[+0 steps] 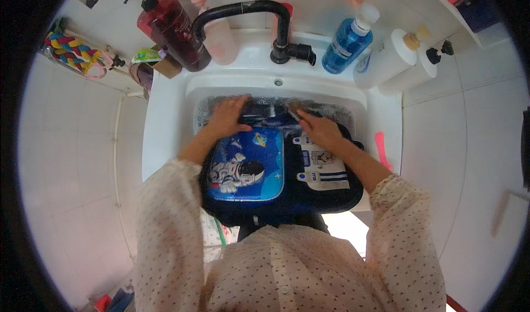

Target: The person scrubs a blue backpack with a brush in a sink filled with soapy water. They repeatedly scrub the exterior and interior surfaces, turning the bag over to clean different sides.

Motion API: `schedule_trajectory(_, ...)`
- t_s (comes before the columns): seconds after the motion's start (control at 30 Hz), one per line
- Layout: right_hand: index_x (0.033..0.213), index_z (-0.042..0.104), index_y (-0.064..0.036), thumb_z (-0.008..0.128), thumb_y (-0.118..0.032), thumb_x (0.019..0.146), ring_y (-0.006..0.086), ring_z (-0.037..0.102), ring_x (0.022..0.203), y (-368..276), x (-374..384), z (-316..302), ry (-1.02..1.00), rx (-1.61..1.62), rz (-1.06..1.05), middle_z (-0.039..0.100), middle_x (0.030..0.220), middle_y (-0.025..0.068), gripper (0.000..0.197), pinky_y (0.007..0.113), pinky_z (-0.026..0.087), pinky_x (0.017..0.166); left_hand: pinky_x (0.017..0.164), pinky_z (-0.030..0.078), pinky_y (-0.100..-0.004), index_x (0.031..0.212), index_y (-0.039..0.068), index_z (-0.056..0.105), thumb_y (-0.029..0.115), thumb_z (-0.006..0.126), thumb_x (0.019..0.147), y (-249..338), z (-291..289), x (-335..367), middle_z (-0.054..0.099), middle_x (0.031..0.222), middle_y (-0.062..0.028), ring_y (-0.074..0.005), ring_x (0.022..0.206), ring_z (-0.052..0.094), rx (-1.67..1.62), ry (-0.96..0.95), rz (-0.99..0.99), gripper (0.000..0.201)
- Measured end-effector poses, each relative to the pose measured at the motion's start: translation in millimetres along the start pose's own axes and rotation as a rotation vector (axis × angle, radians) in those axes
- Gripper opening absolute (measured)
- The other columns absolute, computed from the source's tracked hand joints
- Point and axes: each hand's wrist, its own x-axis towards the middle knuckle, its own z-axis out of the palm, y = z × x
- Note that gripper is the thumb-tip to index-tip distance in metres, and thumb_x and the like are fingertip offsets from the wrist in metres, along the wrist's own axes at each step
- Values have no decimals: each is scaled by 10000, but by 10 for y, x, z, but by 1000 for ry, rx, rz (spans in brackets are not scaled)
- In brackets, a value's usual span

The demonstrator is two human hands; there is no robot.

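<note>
At the far left, off the sink's left edge, a braided multicoloured cord (72, 51) hangs against the tiled wall. On the sink's (165, 124) back-left corner stands a dark red pump bottle (175, 32), with a pale pink bottle (218, 33) just beside it. The left hand (227, 116) lies flat, fingers spread, pressing on the upper left part of a dark blue backpack (276, 196); its grip is open and closes on nothing. The backpack fills the basin, its top end toward the sink's back edge in sudsy water and its bottom hanging over the front edge toward the person. On its left half is a bright blue front pocket with an astronaut picture (245, 166). A black curved tap (259, 19) rises from the middle of the back edge. On the backpack's right half sits a white patch pocket (323, 166). The right hand (319, 130) rests on the backpack's upper right part, its fingers curled round a small brush (293, 115) whose head touches the wet fabric. Right of the tap, on the back edge, stands a blue pump bottle (348, 41), then two white pump bottles (400, 58) at the back-right corner. A pink object (381, 149) lies on the sink's right edge
</note>
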Motion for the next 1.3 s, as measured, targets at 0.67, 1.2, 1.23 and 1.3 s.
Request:
schedule_trajectory(0.67,1409,429,-238,445,-434,977,348,680,722,-396,-266,-341,12,-54,-77,679,778,171,475,501,543,640,769,488,-475,799,-17,701,560,705,771,-691,-384,48,670,853,-248,-396,865,649,-112,-53,-420,578)
schedule_trajectory(1.2,1365,500,-340,443,-432,975,324,673,807,-968,-297,192,24,-209,-194,693,886,138,405,452,520,707,826,491,-459,997,-33,655,506,679,817,-878,45,-156,652,1052,-254,-402,984,626,-34,86,-409,569)
schedule_trajectory(1.23,1363,504,-337,444,-434,975,315,675,794,-824,-216,200,-1,-245,-142,694,879,131,405,451,519,692,836,488,-458,1014,-36,645,497,681,820,-889,37,-218,647,1065,-260,-405,995,622,-143,103,-352,568)
schedule_trajectory(1.3,1366,504,-314,449,-438,974,321,674,776,-679,-222,139,5,-223,-94,692,866,137,414,460,518,683,855,484,-455,1048,-44,626,477,687,825,-927,-2,-464,635,1091,-271,-410,1017,613,-367,131,-259,570)
